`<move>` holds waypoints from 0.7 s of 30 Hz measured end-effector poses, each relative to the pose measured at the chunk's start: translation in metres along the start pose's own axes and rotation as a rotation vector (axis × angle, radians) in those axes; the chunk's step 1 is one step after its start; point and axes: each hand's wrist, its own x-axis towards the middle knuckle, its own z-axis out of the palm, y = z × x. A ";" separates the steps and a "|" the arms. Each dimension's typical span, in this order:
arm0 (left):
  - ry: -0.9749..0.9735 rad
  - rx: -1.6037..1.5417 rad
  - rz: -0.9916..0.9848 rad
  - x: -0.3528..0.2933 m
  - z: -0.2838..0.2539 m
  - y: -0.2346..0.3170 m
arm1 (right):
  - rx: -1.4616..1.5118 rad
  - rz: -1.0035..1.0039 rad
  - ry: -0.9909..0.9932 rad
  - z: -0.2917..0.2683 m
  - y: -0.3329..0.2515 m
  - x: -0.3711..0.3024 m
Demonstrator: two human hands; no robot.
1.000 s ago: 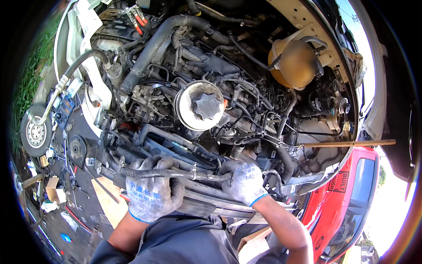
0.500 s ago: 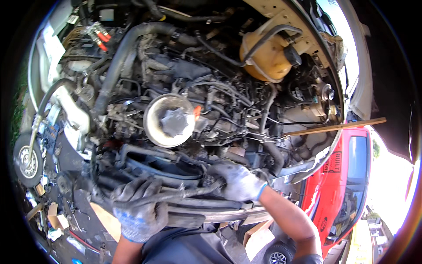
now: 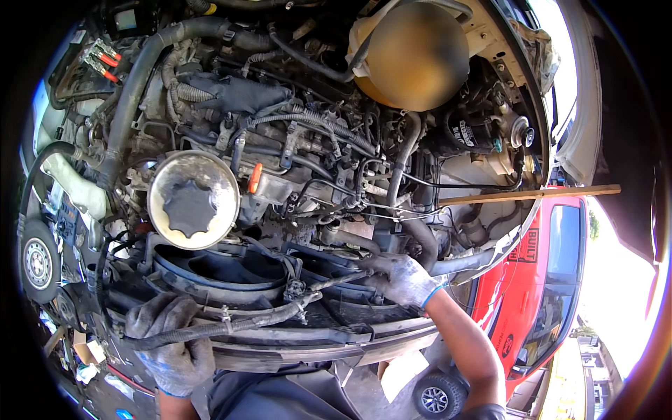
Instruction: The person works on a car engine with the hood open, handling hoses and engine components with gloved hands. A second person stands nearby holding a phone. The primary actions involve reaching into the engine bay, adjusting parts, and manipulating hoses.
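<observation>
A dark, sleeved wiring harness [image 3: 259, 320] runs along the front of the engine bay, with a branch and connector [image 3: 295, 288] near its middle. My left hand [image 3: 171, 346], in a dirty grey work glove, curls around the harness's left stretch by the front crossmember. My right hand [image 3: 402, 280], in a whiter glove with a blue cuff, closes on the thinner right end of the harness; its fingertips are partly hidden. Behind the harness are the black fan shrouds [image 3: 217, 276]. Farther back stands a pale round funnel-like piece [image 3: 222, 178] with a dark star-shaped opening.
The engine [image 3: 280, 150] fills the bay with hoses and pipes. An amber reservoir [image 3: 413, 59] sits at back right. A wooden stick [image 3: 532, 196] juts over the right edge. Red-handled pliers-like tools [image 3: 103, 59] lie far left. A red vehicle [image 3: 539, 280] stands to the right.
The view has shifted right and nearer the engine. My hands have moved farther apart, stretching the harness between them, and more of the fan shrouds shows.
</observation>
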 end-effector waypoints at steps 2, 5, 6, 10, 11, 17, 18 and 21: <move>0.006 -0.009 0.003 -0.002 0.002 -0.002 | -0.029 -0.044 0.033 0.002 0.019 0.003; 0.023 0.020 -0.042 -0.006 0.001 0.001 | -0.052 0.136 0.129 -0.042 0.025 0.005; 0.027 0.023 -0.043 -0.007 0.001 0.001 | 0.065 0.255 0.142 -0.046 0.036 -0.004; 0.032 -0.023 -0.016 -0.008 0.006 -0.002 | -0.128 0.454 -0.103 -0.010 0.080 -0.043; 0.033 -0.016 -0.020 -0.009 0.006 -0.001 | -0.097 0.427 -0.043 0.001 0.080 -0.049; 0.052 0.007 -0.015 -0.006 0.004 0.004 | 0.336 0.401 0.067 0.002 0.081 -0.004; 0.054 0.004 -0.017 -0.007 0.003 0.003 | 0.470 0.398 0.041 -0.002 0.072 0.012; 0.052 0.015 -0.031 -0.009 0.004 0.006 | 0.250 0.286 -0.137 0.013 0.081 0.070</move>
